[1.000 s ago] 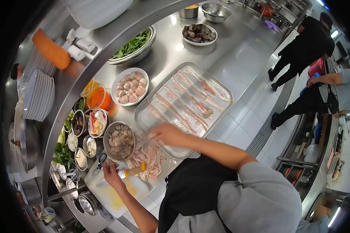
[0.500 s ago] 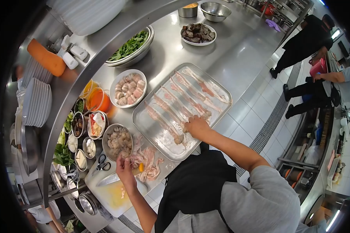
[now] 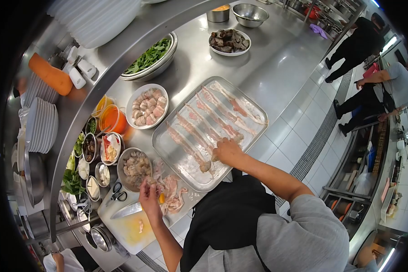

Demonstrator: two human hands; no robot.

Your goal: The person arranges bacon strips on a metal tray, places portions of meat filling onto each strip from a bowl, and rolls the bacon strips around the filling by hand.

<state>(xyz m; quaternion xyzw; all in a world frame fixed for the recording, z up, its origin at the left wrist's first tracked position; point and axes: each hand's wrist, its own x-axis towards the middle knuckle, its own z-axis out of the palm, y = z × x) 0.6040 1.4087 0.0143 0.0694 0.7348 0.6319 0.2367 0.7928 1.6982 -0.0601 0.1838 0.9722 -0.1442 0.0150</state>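
Several long bacon strips (image 3: 186, 141) lie side by side on a metal tray (image 3: 171, 164). A shrimp (image 3: 205, 167) sits at the lower end of the leftmost strip. My right hand (image 3: 228, 152) is over the lower end of the neighbouring strip, its fingers curled down and hiding what they hold. My left hand (image 3: 149, 199) is beside the bowl of peeled shrimp (image 3: 137, 167), fingertips pinched together near its rim; what lies between them is unclear. A loose pile of bacon (image 3: 172, 194) lies just right of that hand.
A white bowl of bacon-wrapped pieces (image 3: 147, 107) stands above the shrimp bowl. Scissors (image 3: 118, 192) and a knife (image 3: 126, 210) lie on the cutting board (image 3: 138, 233). A metal shelf rail (image 3: 79, 124) arches over the left side. Two people (image 3: 385, 86) stand across the aisle.
The view has shifted slightly. Both hands stay nearly where they were, the right at the strip's end and the left by the shrimp bowl. People across the aisle have changed posture.
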